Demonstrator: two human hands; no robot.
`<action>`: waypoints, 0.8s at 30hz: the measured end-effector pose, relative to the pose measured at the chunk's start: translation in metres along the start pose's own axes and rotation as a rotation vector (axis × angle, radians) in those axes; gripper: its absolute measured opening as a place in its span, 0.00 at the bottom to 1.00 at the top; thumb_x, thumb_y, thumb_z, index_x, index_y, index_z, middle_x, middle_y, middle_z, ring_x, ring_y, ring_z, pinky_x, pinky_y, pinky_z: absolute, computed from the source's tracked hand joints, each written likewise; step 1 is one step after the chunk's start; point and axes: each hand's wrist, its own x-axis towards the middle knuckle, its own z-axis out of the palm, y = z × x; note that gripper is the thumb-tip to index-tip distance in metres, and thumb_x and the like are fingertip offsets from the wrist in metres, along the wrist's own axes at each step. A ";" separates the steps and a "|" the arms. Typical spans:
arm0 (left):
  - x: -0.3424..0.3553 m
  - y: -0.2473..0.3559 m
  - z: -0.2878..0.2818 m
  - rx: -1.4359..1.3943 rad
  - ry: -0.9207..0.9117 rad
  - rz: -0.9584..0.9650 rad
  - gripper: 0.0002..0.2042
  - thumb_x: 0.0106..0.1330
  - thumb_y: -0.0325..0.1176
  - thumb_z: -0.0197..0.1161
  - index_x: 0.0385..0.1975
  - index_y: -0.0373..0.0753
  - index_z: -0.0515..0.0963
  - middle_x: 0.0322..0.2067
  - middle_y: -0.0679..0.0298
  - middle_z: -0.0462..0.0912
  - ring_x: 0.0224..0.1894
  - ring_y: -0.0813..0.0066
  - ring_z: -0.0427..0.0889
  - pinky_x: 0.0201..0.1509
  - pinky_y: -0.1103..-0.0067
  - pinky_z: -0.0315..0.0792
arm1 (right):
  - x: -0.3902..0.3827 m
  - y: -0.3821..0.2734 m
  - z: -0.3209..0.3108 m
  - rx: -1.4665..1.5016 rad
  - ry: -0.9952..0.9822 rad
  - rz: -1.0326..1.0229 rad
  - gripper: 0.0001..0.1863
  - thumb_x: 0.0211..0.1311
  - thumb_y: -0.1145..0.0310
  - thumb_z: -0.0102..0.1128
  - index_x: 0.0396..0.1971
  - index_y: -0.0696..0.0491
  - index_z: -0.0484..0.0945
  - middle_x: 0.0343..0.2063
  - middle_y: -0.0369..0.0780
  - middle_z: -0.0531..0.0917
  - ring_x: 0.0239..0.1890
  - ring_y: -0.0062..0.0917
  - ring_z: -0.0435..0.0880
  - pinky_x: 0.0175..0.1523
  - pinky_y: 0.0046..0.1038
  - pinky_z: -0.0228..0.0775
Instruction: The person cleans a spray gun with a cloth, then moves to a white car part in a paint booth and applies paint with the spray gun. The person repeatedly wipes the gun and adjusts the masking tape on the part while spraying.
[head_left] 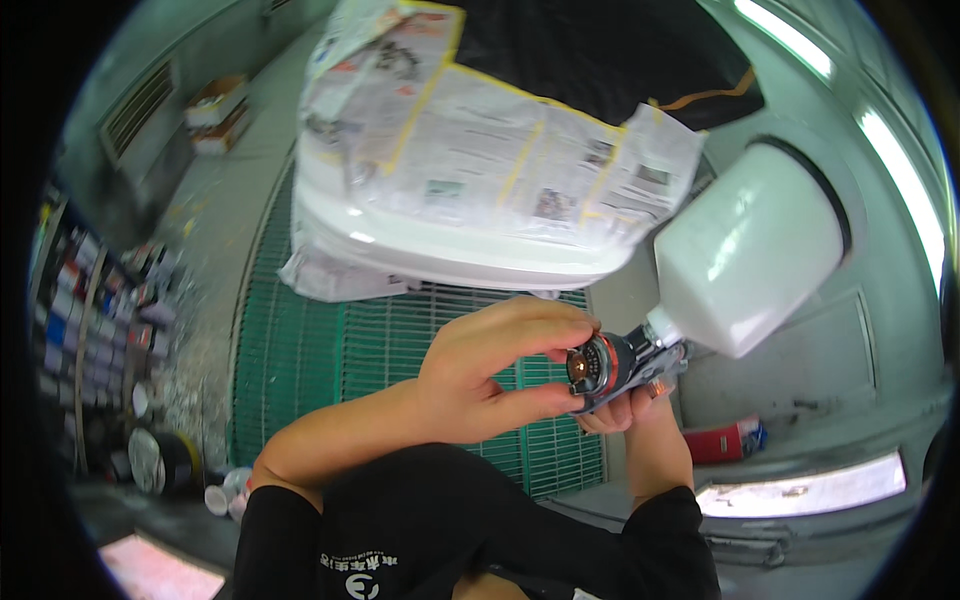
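In front of my chest I hold a paint spray gun (630, 362), its nozzle end turned toward my left. A large translucent white paint cup (745, 245) with a dark rim sits on it, tilted up to the right. My left hand (480, 365) is closed round the front of the gun, thumb and fingers on either side of the round air cap (588, 366) with its orange-red ring. Behind and below the gun body, my right hand (635, 405) grips it; most of its fingers are hidden by the gun.
Ahead stands a vehicle end with a white bumper (460, 258), masked with taped newspaper (480, 150) and a black sheet (600, 50). Green floor grating (300, 350) lies below. Shelves of cans (90, 340) line the left; a red box (715, 444) is at right.
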 end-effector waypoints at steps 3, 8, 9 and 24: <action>0.035 -0.028 0.054 -0.085 0.040 0.063 0.25 0.54 0.26 0.74 0.52 0.30 0.76 0.48 0.46 0.79 0.49 0.60 0.81 0.50 0.73 0.77 | -0.044 -0.031 -0.023 0.017 0.071 -0.081 0.29 0.60 0.41 0.60 0.20 0.56 0.78 0.12 0.33 0.70 0.09 0.17 0.63 0.14 0.22 0.48; 0.083 -0.066 0.119 -0.141 0.011 0.126 0.25 0.52 0.24 0.75 0.51 0.30 0.76 0.48 0.46 0.79 0.48 0.61 0.82 0.50 0.73 0.76 | -0.097 -0.072 -0.047 0.016 0.192 -0.166 0.25 0.57 0.46 0.64 0.28 0.57 0.78 0.14 0.33 0.73 0.10 0.16 0.64 0.15 0.20 0.49; 0.090 -0.071 0.131 -0.159 0.004 0.141 0.25 0.52 0.24 0.75 0.51 0.30 0.75 0.48 0.47 0.79 0.48 0.61 0.82 0.50 0.73 0.76 | -0.108 -0.077 -0.050 0.005 0.206 -0.182 0.24 0.57 0.46 0.65 0.31 0.56 0.77 0.14 0.33 0.73 0.10 0.15 0.64 0.15 0.20 0.49; 0.188 -0.128 0.224 -0.507 -0.016 0.256 0.24 0.44 0.28 0.78 0.43 0.33 0.77 0.41 0.53 0.83 0.34 0.62 0.83 0.33 0.77 0.76 | -0.189 -0.084 -0.080 -0.225 0.627 -0.605 0.29 0.62 0.45 0.61 0.45 0.58 0.74 0.18 0.34 0.74 0.15 0.17 0.68 0.19 0.20 0.55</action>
